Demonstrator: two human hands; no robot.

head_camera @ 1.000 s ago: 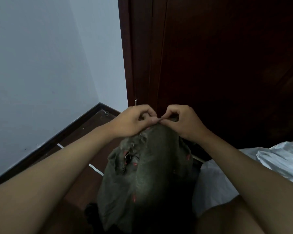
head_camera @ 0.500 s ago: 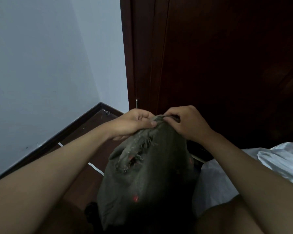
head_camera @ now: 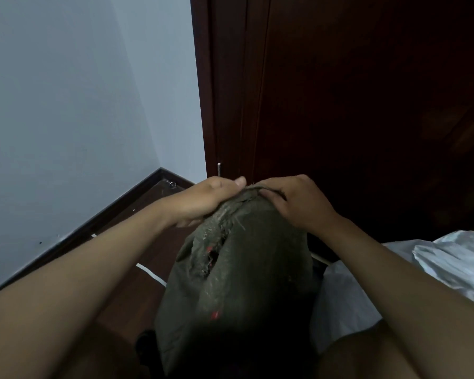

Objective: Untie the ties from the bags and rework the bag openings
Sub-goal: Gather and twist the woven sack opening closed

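head view: both hands up at the top of the bag, right in the middle of frame.
dark bag (head_camera: 246,274): grey-green woven sack standing on the wooden floor (head_camera: 126,285), between the person's forearms, its gathered top up at the fingers.
left hand (head_camera: 203,199): fingers curled, thumb on top, pinching the gathered edge of the dark bag's opening from the left.
right hand (head_camera: 298,199): fingers bent over the same edge from the right, gripping the fabric; the two hands nearly touch.
tie: cannot tell whether one is on the neck, the fingers cover that spot.
tear (head_camera: 214,255): a frayed slit down the bag's left face, small red marks beside it and one lower down.
white bag (head_camera: 433,266): pale plastic just beside the dark bag on the right, cut off by the right edge of frame.
edges: dark skirting (head_camera: 74,233) meets the grey wall (head_camera: 66,119) on the left; a dark wood door (head_camera: 353,91) rises right behind the hands.
open room: a strip of bare floor to the left of the bag, crossed by a thin white strip (head_camera: 151,273).
hard to make out: the bag's base sinks into shadow at the bottom edge; small metal ring (head_camera: 172,184) in the floor corner, thin rod (head_camera: 219,169) by the door frame.
writing: none readable; the red marks are too small to tell.
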